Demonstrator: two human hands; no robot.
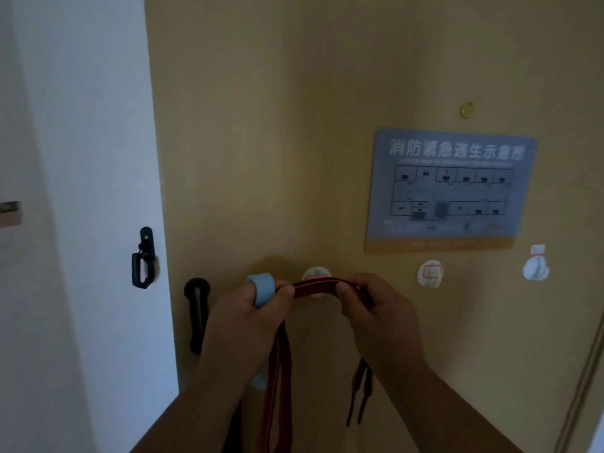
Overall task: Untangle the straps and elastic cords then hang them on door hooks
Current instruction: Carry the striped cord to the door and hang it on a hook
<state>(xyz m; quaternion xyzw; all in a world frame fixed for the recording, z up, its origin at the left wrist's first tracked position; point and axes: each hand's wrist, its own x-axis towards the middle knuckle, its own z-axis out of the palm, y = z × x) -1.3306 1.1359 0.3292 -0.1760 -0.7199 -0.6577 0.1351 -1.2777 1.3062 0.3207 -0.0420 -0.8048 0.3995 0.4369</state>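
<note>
A red strap is stretched between both hands in front of the tan door. My left hand pinches its left end and has a light blue elastic band looped round a finger. My right hand pinches the strap's right part. Loose red loops hang down below both hands. The stretched part sits right in front of a white adhesive hook, partly hiding it. Two more white hooks, the middle hook and the right hook, are stuck on the door to the right.
A blue evacuation plan is fixed above the hooks, with a brass peephole cover over it. A black door handle and a black latch sit at the door's left edge beside the white wall.
</note>
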